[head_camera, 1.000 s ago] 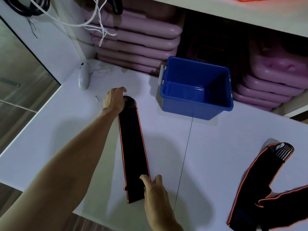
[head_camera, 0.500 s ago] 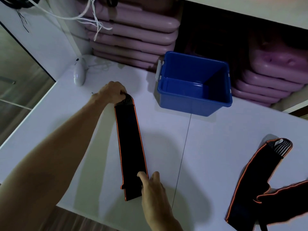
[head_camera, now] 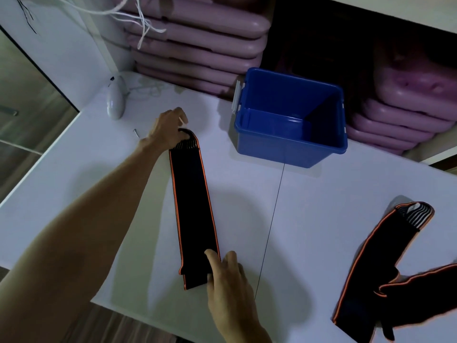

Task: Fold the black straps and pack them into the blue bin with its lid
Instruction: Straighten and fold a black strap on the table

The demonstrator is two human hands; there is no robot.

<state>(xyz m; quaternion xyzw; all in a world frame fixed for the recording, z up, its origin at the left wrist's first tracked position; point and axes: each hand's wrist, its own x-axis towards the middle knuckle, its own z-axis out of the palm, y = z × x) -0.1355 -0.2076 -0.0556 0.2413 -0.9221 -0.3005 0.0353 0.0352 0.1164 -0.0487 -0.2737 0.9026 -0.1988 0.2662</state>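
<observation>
A black strap with orange edges point(head_camera: 193, 209) lies stretched out flat on the white table point(head_camera: 309, 209), folded double. My left hand point(head_camera: 168, 129) grips its far rounded end. My right hand point(head_camera: 227, 276) presses its near end down, fingers on the strap's right edge. The blue bin point(head_camera: 289, 142) stands open and empty behind the strap, to the right; no lid is in view. A second black strap with orange edges point(head_camera: 385, 266) lies loosely bent at the right of the table, untouched.
Stacks of pink padded cases point(head_camera: 197, 48) fill the shelf behind the bin, more of the pink cases point(head_camera: 405, 100) to its right. A white mouse-shaped device point(head_camera: 115, 101) and a small screw point(head_camera: 136, 132) lie at the table's far left. White cords point(head_camera: 138, 18) hang above.
Both hands stay on the strap's ends; the strap has been pulled a little straighter and flatter. The view has shifted slightly.
</observation>
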